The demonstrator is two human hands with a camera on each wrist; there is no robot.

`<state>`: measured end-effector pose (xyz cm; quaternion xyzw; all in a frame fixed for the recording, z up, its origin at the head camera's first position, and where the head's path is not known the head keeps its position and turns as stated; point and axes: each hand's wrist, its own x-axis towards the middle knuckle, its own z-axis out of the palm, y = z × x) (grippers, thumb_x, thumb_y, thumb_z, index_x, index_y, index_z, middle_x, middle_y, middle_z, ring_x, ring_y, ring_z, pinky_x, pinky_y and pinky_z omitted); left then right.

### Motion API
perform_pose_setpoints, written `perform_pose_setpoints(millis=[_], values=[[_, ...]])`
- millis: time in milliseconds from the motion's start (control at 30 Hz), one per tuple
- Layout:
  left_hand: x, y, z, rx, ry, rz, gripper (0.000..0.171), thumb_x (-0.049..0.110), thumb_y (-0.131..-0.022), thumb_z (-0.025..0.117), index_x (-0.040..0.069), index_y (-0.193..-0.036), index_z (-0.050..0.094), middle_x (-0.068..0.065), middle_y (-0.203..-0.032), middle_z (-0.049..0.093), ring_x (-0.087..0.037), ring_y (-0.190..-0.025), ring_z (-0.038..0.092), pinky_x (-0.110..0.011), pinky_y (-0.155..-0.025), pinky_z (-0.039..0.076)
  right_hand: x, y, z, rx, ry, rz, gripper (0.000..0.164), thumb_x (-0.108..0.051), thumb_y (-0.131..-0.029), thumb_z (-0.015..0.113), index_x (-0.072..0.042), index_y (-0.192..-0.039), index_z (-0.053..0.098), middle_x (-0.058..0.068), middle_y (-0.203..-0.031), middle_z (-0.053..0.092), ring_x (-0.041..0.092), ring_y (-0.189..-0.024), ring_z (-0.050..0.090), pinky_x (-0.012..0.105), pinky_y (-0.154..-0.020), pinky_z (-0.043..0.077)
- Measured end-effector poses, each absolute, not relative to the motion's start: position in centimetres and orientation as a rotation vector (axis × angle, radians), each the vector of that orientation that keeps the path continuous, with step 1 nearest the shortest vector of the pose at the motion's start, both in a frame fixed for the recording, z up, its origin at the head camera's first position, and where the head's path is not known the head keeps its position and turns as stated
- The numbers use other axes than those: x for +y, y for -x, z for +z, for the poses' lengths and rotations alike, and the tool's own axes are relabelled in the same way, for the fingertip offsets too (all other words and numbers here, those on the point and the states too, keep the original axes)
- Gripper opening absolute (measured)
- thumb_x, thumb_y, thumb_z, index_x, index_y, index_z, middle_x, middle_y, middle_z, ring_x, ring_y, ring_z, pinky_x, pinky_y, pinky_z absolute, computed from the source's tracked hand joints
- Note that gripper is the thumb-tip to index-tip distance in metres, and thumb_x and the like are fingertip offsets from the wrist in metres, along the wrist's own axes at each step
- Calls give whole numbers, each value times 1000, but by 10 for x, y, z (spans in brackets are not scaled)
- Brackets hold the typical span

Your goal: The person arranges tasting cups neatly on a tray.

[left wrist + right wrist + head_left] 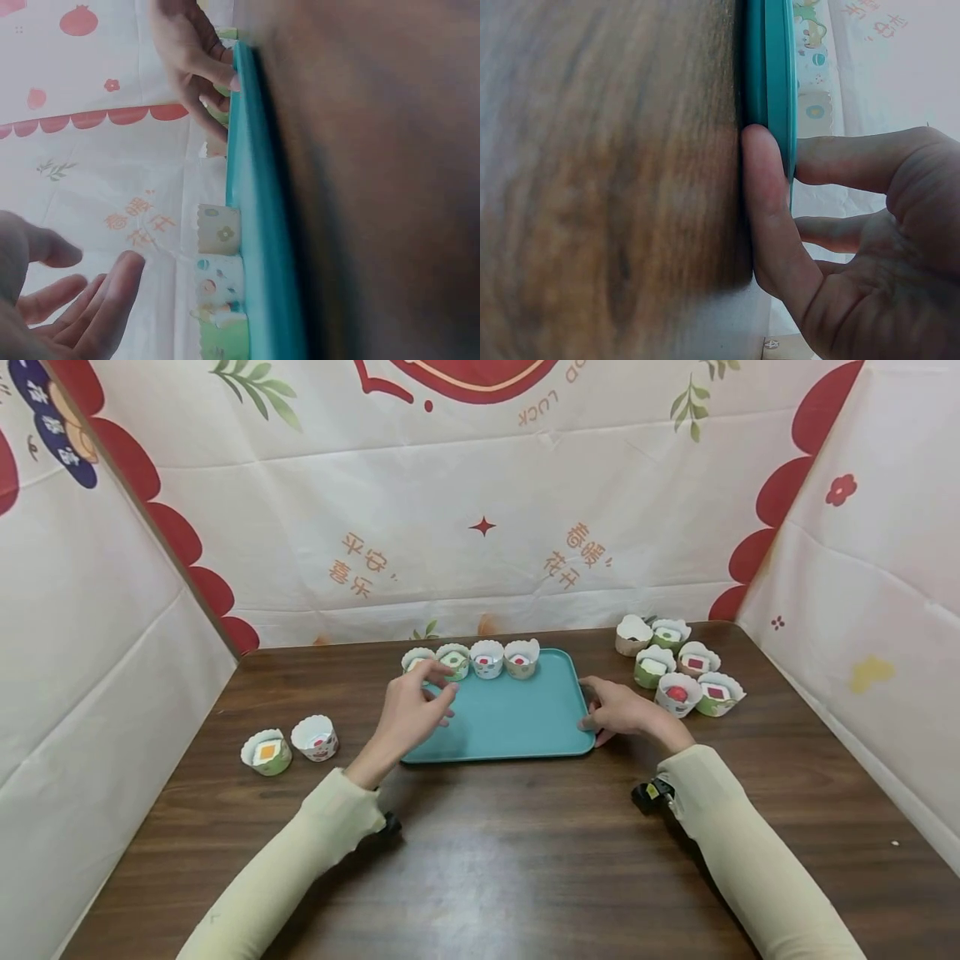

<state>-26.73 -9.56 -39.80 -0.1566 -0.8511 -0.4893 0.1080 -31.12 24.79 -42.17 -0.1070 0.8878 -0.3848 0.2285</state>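
Observation:
A teal tray (510, 718) lies on the brown table with several paper baking cups (487, 660) in a row along its back edge. My left hand (416, 710) hovers over the tray's left part, fingers loosely bent and nothing between them; it partly hides the leftmost cup (417, 658). In the left wrist view, that left hand (71, 307) is apart from the cups (220, 281). At the tray's right side my right hand (618, 706) grips the rim near the front corner. The right wrist view shows its thumb (765, 169) against the tray's edge (780, 82), with fingers on the rim's other side.
Two more cups, one green (267, 752) and one white (315, 737), stand on the table to the left. Several filled cups (677, 693) cluster at the back right, close to the right hand. A printed cloth (480, 485) hangs behind the table (480, 860).

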Motion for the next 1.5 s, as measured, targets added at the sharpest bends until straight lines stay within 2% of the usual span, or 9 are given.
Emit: perform_pose_setpoints(millis=[233,467,733,800,967,1033,1167,1400,1500], values=[[-131,243,-400,-2439,390,-1435,20,19,-101,66,14,-120,66,-9,-101,71,-25,-66,74,-31,-52,63,251,311,-421,2455,298,-1048,84,-2,-96,66,4,-162,14,18,-96,48,23,-74,63,38,-69,67],[-166,228,-392,-2357,396,-1427,19,15,-100,67,7,-117,67,-17,-102,72,-28,-68,75,-28,-56,65,250,311,-423,2448,303,-1048,85,-3,-96,66,3,-163,14,18,-98,49,22,-75,64,38,-70,68],[-223,219,-386,-2313,286,-1246,19,14,-98,71,4,-114,70,-12,-100,73,-5,-63,73,-21,-54,61,245,313,-421,2440,306,-1062,84,-2,-96,66,3,-163,15,18,-96,48,23,-74,63,39,-69,68],[-237,216,-386,-2307,247,-1252,18,14,-97,72,4,-112,71,-8,-96,74,-5,-62,72,-21,-53,61,245,314,-421,2437,311,-1056,84,-2,-97,66,3,-163,15,18,-97,48,23,-74,63,38,-70,68],[-270,208,-389,-2286,155,-1261,18,10,-92,77,3,-108,74,15,-86,74,0,-66,71,-12,-59,59,245,315,-419,2443,319,-1051,84,-3,-96,66,3,-162,16,19,-98,48,24,-75,63,39,-70,67],[-281,207,-391,-2279,123,-1247,21,10,-90,79,2,-109,74,23,-88,71,5,-73,70,-8,-64,57,247,315,-417,2453,313,-1050,83,-3,-96,67,3,-162,17,19,-98,48,24,-76,63,38,-70,67],[-302,208,-393,-2322,91,-1203,33,13,-89,82,2,-118,71,27,-100,68,11,-88,66,-3,-77,54,249,314,-418,2454,306,-1051,83,-3,-96,66,3,-162,16,18,-98,49,24,-76,63,38,-69,67],[-336,206,-397,-2587,101,-1103,65,25,-84,87,12,-141,58,28,-121,55,20,-97,55,-2,-80,48,248,313,-420,2438,311,-1060,84,-3,-96,66,3,-162,15,18,-97,49,23,-76,63,38,-70,67],[-348,207,-403,-2654,149,-1148,73,23,-84,87,11,-146,52,26,-125,52,17,-107,50,-3,-85,48,248,314,-421,2441,306,-1058,84,-3,-95,66,3,-162,15,18,-97,49,23,-75,63,38,-69,67]])
